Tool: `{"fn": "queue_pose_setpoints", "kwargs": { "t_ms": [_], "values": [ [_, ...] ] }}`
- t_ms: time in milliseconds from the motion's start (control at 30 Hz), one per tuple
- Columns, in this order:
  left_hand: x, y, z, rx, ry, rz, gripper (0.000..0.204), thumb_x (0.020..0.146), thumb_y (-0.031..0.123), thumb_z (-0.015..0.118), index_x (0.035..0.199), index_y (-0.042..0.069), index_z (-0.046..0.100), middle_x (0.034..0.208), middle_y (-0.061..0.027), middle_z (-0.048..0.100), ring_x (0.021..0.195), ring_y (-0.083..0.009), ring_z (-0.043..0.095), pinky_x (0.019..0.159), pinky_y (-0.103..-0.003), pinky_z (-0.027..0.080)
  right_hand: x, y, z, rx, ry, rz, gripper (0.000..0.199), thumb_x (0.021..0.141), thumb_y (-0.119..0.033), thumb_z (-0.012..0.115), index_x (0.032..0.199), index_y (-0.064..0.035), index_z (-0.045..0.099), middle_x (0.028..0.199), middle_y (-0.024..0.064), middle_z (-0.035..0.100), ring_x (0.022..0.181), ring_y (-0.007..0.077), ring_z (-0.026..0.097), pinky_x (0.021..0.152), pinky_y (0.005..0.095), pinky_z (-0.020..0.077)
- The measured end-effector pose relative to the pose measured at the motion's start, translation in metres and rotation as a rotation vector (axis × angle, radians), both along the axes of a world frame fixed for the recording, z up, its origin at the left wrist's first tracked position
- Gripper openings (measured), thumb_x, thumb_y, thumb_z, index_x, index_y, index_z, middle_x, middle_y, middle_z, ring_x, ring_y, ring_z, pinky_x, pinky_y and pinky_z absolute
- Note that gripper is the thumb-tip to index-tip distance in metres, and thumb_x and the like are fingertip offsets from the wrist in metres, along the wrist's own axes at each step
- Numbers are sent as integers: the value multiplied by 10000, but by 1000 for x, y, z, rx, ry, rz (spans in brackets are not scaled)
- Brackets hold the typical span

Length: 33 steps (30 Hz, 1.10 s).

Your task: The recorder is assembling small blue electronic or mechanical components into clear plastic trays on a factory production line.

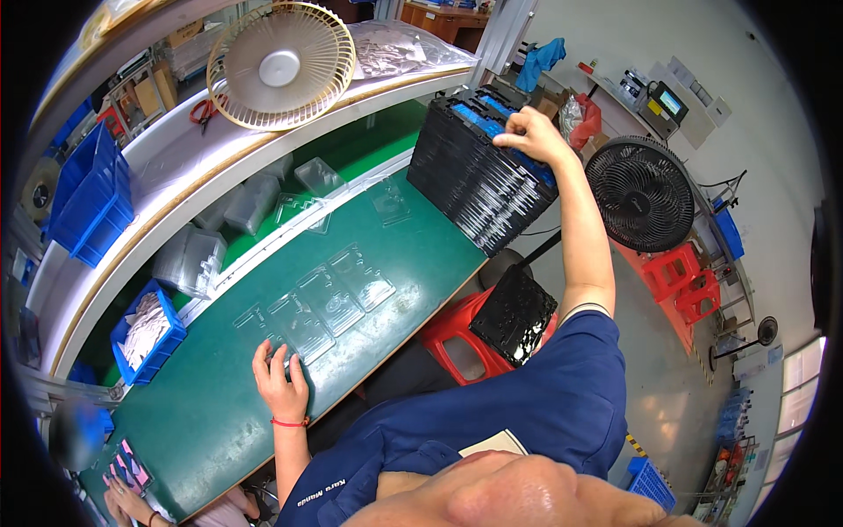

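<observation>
A blue bin (147, 338) of pale, bagged small parts sits at 9 o'clock on the green table (202, 422), beside two deeper blue bins (88, 198) stacked on the white shelf at 10 o'clock. The left hand (281, 379) lies flat, fingers spread, its grip open, pressing on the near end of a row of clear plastic blister trays (327, 303) that runs diagonally across the table; about four moulded trays can be counted in the row, each glossy and see-through with shaped pockets. More clear trays (309, 195) lie loose toward 12 o'clock, under a cream fan guard (281, 66). At 1 o'clock the right hand (527, 133) reaches out, fingers curled down over the top edge of a tall, leaning stack of black trays (479, 180) with blue inserts showing on top; how tightly it grips cannot be told. One black tray (514, 314) rests on a red stool (457, 338) below. A black floor fan (641, 193) stands at 3 o'clock.
</observation>
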<state>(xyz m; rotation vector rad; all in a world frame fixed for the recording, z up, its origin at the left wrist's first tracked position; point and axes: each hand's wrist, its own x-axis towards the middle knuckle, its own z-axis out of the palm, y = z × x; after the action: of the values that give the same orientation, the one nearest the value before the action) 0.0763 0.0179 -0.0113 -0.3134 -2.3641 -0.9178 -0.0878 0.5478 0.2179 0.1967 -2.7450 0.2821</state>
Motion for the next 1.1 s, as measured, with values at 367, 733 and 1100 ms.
{"fn": "queue_pose_setpoints", "kwargs": {
  "t_ms": [367, 733, 1100],
  "values": [
    [0, -3, -1, 79, 46, 42, 153, 785, 5, 659, 936, -14, 653, 1142, -186, 564, 949, -323, 595, 793, -382, 495, 5, -20, 3, 2, -100, -52, 629, 612, -554, 825, 590, -74, 419, 545, 36, 448, 540, 171, 455, 512, 330, 392],
    [-2, -4, -4, 74, 111, 82, 127, 781, -26, 643, 907, -16, 655, 1071, -175, 587, 891, -309, 599, 772, -370, 500, -129, 36, 2, -15, -58, -80, 521, 698, -533, 779, 745, -37, 629, 707, 108, 640, 688, 210, 610, 643, 352, 487],
    [-4, -5, 1, 81, 102, 119, 94, 794, -3, 639, 887, -8, 644, 996, -169, 605, 877, -319, 603, 744, -379, 491, -133, 14, 3, 145, 15, -180, 629, 678, -636, 736, 769, -56, 509, 802, 144, 594, 863, 311, 595, 750, 384, 474]
  ]
}}
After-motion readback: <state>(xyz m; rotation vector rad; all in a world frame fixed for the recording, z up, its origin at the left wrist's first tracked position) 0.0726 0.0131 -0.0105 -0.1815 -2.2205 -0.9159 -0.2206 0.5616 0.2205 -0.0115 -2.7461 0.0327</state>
